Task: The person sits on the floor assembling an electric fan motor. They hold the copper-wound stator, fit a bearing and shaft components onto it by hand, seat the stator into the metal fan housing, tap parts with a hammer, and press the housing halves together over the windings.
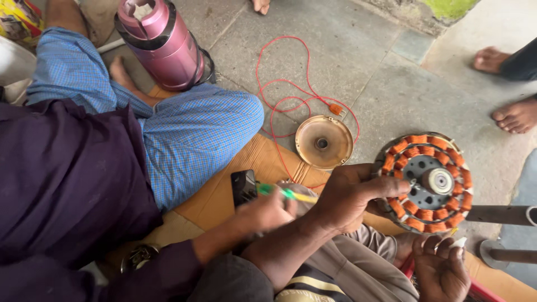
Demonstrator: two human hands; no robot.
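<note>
Two hands tend the fan stator (428, 182), which sits over the stone floor (391, 84) off the cardboard's (218, 196) right edge. The left hand (347, 196) is clamped on its rim and the right hand (442, 268) lies open below. A firm hold on the rim, clear of the copper windings, seems best. A co-worker's hand (268, 211) crowds the left, while the floor beyond has room.

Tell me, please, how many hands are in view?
3: the left hand gripping the wound stator, the right hand palm-up below it, and a co-worker's hand holding a green screwdriver. Others may be hidden.
</note>
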